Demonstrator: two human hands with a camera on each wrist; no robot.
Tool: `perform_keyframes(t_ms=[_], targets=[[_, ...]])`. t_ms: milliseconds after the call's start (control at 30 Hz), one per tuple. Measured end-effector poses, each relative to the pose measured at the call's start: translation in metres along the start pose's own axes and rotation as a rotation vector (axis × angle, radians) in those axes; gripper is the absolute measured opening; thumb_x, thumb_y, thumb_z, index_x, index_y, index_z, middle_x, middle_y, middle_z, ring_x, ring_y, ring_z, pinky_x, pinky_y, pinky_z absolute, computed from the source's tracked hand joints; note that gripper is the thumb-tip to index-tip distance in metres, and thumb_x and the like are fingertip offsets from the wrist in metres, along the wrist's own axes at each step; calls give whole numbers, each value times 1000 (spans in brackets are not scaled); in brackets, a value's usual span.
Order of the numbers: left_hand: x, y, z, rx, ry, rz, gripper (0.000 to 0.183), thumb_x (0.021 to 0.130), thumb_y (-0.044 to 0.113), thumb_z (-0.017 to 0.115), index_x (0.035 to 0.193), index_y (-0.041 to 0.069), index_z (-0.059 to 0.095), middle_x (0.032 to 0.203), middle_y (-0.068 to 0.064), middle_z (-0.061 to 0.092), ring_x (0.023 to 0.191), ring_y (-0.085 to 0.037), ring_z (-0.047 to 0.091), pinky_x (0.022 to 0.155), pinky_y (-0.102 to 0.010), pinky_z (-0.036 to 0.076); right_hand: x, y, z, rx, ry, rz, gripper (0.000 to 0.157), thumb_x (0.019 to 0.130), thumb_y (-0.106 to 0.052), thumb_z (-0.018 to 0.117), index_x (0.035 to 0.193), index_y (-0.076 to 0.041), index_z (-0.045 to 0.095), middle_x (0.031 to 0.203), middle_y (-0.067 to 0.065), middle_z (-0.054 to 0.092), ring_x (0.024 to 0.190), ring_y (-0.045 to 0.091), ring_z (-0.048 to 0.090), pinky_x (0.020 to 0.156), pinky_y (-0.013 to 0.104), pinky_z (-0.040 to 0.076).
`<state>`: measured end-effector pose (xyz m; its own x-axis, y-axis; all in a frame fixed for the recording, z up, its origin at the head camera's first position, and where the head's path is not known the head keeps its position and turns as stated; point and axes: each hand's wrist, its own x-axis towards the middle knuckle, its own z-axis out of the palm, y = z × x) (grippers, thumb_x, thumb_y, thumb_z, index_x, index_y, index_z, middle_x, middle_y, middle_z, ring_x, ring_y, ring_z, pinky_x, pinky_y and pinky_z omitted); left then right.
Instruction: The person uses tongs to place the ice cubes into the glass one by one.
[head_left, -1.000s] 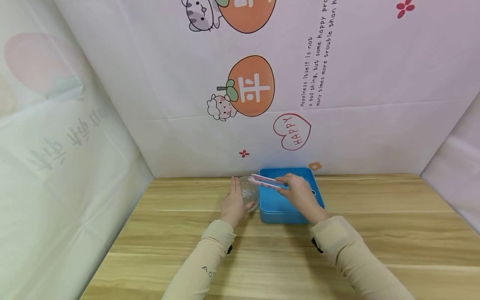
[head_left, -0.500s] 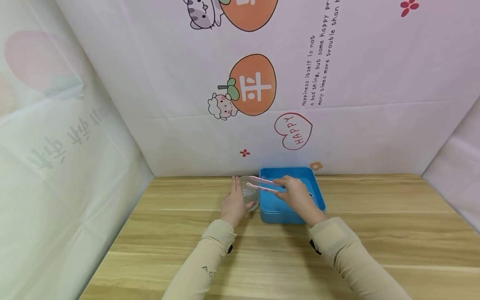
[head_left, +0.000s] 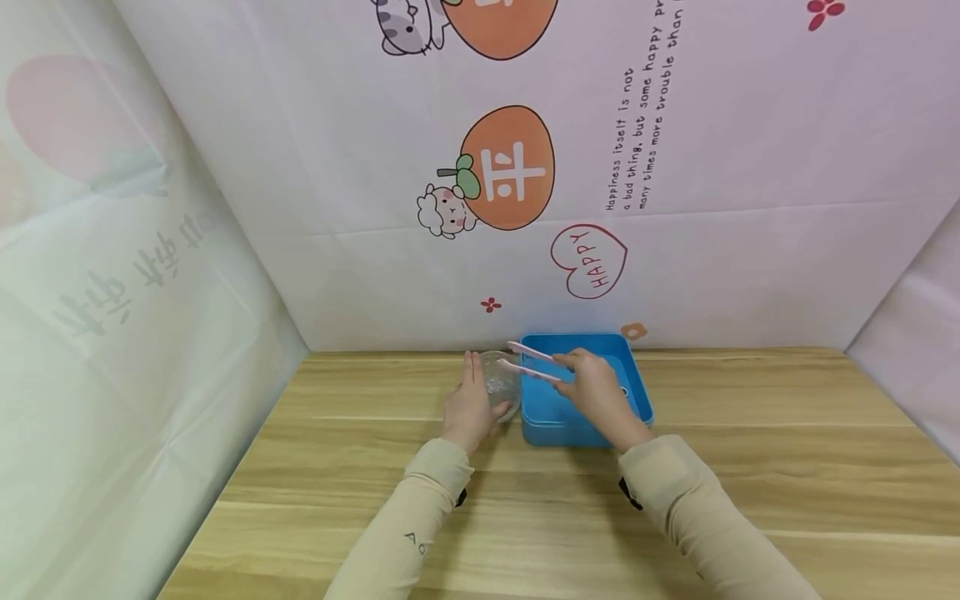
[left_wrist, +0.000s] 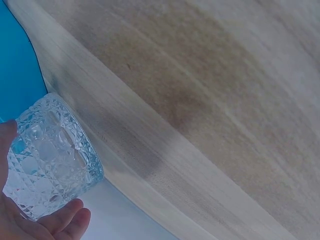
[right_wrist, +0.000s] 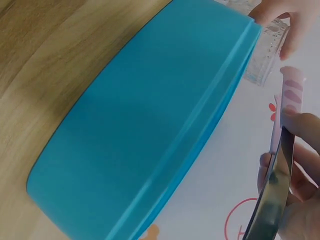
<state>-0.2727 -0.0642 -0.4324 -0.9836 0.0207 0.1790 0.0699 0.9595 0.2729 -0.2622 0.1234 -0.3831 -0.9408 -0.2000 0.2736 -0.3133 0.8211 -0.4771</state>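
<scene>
My left hand (head_left: 468, 408) holds a clear patterned glass bowl (head_left: 506, 390) by its side, thumb near and fingers on the far left. In the left wrist view the cut-glass wall (left_wrist: 50, 155) looks tilted by the camera angle; its contents are hard to make out. My right hand (head_left: 597, 393) grips a pair of tongs (right_wrist: 292, 92) with pink patterned ends and a metal body. The tongs' tips stand apart above the bowl and the box's left rim, with nothing visible between them. A blue square box (head_left: 573, 435), open on top, touches or nearly touches the bowl's right side.
Inside the box a small round pale thing (head_left: 624, 392) shows beside my right hand; the hand hides part of the interior. A white printed cloth (head_left: 375, 275) hangs right behind the bowl and box. The wooden table (head_left: 547, 533) extends to the front and both sides.
The tongs' tips, together over the bowl a second ago, have spread progressively apart. The right hand stays nearly in place. The left hand, bowl and box look unmoved.
</scene>
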Motion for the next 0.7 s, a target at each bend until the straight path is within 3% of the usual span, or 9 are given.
perform_keyframes(t_ms=[267, 700], targets=[[0, -1, 2, 8, 3, -1, 101, 80, 50, 71, 151, -1, 20, 158, -15, 25, 51, -12, 47, 47, -24, 38, 7, 10, 3, 0, 54, 82, 43, 85, -9, 71, 124, 4, 61, 120, 26, 62, 107, 41, 61, 87, 49, 53], [1, -2, 3, 9, -1, 7, 101, 81, 49, 70, 151, -1, 18, 159, -16, 22, 49, -10, 42, 45, -22, 35, 15, 29, 24, -66, 22, 159, 39, 87, -11, 68, 122, 5, 62, 114, 26, 63, 106, 40, 60, 88, 49, 52]])
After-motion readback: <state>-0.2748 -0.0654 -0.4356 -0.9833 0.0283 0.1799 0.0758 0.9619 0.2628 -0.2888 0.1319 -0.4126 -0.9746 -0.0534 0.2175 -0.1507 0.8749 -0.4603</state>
